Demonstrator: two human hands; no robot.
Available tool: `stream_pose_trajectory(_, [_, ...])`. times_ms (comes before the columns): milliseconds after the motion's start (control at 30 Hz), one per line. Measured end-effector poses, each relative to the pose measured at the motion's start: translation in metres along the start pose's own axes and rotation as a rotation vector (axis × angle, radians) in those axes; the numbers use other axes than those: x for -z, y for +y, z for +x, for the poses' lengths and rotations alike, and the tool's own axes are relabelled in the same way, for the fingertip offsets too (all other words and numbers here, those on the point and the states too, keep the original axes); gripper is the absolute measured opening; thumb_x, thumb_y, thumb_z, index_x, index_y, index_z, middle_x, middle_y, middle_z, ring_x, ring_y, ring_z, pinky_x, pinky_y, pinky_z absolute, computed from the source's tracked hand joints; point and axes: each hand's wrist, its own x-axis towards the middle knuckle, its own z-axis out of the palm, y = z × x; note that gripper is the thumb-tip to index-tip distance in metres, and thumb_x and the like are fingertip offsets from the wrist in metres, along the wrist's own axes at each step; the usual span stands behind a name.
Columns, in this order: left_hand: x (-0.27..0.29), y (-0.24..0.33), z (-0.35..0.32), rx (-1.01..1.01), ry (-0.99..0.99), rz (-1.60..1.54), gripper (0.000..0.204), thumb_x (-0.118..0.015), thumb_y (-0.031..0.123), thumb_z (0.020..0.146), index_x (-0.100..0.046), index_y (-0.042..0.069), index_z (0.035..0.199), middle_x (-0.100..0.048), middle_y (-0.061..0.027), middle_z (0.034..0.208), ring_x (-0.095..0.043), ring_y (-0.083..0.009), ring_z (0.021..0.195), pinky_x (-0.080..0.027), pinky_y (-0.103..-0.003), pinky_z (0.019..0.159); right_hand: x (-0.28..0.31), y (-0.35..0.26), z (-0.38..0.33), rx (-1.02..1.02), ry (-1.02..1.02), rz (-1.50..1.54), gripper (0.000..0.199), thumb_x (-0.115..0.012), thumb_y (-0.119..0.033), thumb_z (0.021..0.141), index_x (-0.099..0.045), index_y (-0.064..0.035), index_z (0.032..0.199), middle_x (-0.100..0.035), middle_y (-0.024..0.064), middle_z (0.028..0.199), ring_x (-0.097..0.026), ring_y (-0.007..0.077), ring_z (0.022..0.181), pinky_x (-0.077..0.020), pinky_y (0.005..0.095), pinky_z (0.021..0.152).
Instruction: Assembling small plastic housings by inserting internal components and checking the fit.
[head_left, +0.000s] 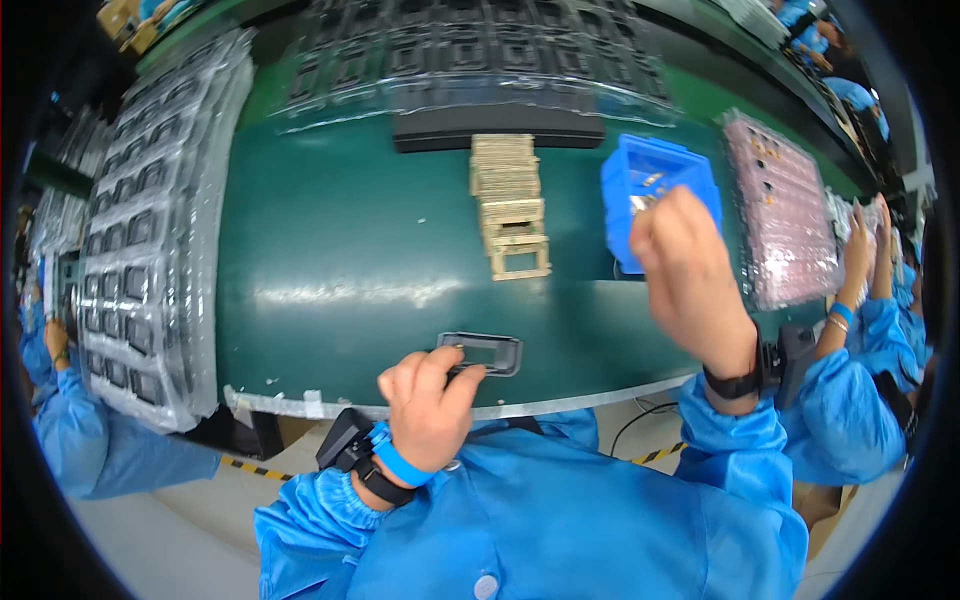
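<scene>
My left hand (428, 405) rests at the near edge of the table, its thumb and forefinger pinching the left part of a dark grey rectangular plastic frame (511, 358) with a window in its middle. The frame lies flat on the green table. Over the near side of an open blue bin (660, 152), my right hand (688, 275) hangs with its fingers curled together; its fingertips are hidden, so what it may hold does not show. Small shiny metal parts (652, 181) lie inside the bin.
A fanned stack of tan rectangular frames (508, 190) stands mid-table, before a black block (430, 130). Clear trays of dark parts (145, 215) pile at left, with more trays (460, 60) at the back. A pink wrapped tray (785, 215) lies right. People in blue sit at both sides.
</scene>
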Motion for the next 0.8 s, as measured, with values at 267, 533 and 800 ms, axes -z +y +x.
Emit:
stream_pose_trajectory(267, [-0.001,0.007,0.007,0.016,-0.015,-0.043,0.022,-0.076,0.003,0.065,-0.069,0.009,0.085,-0.06,-0.004,0.091,-0.053,-0.026,0.09,-0.035,-0.038,0.079,-0.004,0.045,-0.017,-0.452,0.092,0.094,0.009,-0.061,-0.005,0.084,-0.064,-0.0007,0.092,-0.065,0.0169,0.083,-0.065,0.034,0.075,-0.0514,0.0395,0.068])
stream_pose_trajectory(533, [0.01,0.003,0.022,0.267,-0.113,-0.265,0.037,-0.077,0.014,0.075,-0.064,0.004,0.108,-0.059,-0.0089,0.1,-0.053,-0.027,0.092,-0.037,-0.037,0.085,-0.03,-0.039,-0.035,-0.364,-0.087,0.421,0.012,-0.069,-0.005,0.079,-0.067,-0.0024,0.091,-0.063,0.0128,0.081,-0.063,0.0317,0.073,-0.051,0.0387,0.065])
stream_pose_trajectory(800, [0.002,-0.003,0.028,0.293,-0.121,-0.216,0.016,-0.068,0.01,0.084,-0.067,0.004,0.099,-0.057,-0.0076,0.094,-0.053,-0.0256,0.089,-0.038,-0.036,0.083,-0.076,-0.056,-0.039,-0.297,-0.132,0.512,0.014,-0.067,-0.008,0.082,-0.068,-0.0033,0.095,-0.061,0.0107,0.087,-0.062,0.0317,0.075,-0.0519,0.0404,0.066])
